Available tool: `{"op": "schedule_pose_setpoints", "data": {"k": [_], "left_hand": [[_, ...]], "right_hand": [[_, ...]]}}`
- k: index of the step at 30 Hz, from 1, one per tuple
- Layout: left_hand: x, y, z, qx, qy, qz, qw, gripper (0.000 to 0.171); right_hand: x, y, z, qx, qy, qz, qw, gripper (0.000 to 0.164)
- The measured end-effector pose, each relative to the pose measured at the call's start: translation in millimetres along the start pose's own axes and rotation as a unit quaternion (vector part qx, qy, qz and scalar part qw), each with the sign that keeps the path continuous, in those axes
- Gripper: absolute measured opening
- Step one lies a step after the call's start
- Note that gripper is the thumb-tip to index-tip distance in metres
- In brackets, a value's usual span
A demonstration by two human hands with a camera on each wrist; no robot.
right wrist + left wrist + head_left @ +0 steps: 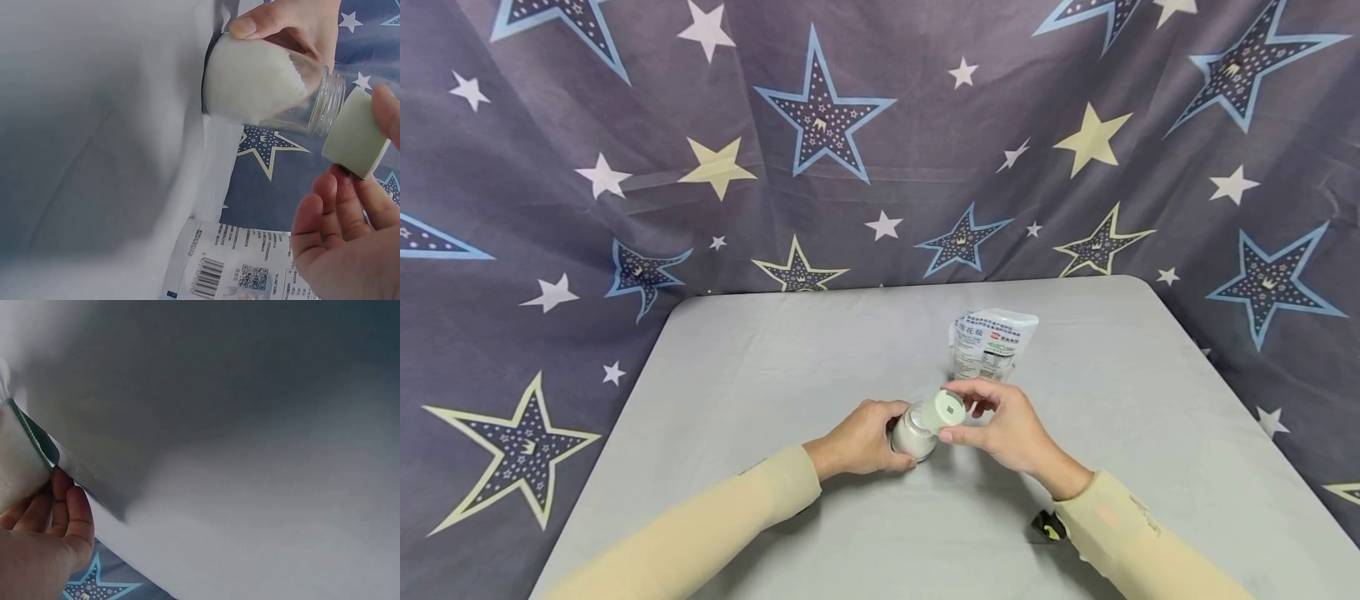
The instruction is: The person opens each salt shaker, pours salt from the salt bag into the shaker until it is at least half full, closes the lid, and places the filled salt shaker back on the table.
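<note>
A clear glass jar [250, 78] with a threaded neck stands on the table, mostly filled with white grains. My left hand [859, 437] grips it around the side, thumb near its base in the head view. With thumb and fingertips my right hand [1011, 425] pinches a pale green lid [356, 132]. The lid is tilted and right at the jar's mouth, with the threads showing beside it in the right wrist view. In the left wrist view only part of the jar [22, 462] appears at the left edge.
Behind my right hand stands a white printed pouch [992, 346] with a barcode and QR code. A small black and yellow-green object [1048, 527] lies by my right sleeve. The grey-covered table [760, 350] reaches back to a star-patterned curtain [880, 183].
</note>
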State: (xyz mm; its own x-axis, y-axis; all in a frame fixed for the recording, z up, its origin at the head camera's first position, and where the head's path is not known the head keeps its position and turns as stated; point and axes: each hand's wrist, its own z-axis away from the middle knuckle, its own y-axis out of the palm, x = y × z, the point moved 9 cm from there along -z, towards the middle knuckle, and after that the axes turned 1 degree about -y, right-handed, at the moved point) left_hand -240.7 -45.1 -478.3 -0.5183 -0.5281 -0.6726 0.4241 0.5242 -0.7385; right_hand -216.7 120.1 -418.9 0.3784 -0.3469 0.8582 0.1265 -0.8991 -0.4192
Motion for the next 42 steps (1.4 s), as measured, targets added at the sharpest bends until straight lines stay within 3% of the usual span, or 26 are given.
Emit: {"op": "schedule_pose_setpoints", "data": {"k": [23,42], "left_hand": [[-2.3,-0.2,-2.3,0.002,0.010,-0.003,0.9999,0.050],[-2.4,0.7,-3.5,0.004,0.013,0.000,0.9999,0.055]], "right_hand": [[4,10,-9,0.014,0.001,-0.006,1.000,0.052],[4,15,-10,0.022,0.001,0.002,1.000,0.052]]}}
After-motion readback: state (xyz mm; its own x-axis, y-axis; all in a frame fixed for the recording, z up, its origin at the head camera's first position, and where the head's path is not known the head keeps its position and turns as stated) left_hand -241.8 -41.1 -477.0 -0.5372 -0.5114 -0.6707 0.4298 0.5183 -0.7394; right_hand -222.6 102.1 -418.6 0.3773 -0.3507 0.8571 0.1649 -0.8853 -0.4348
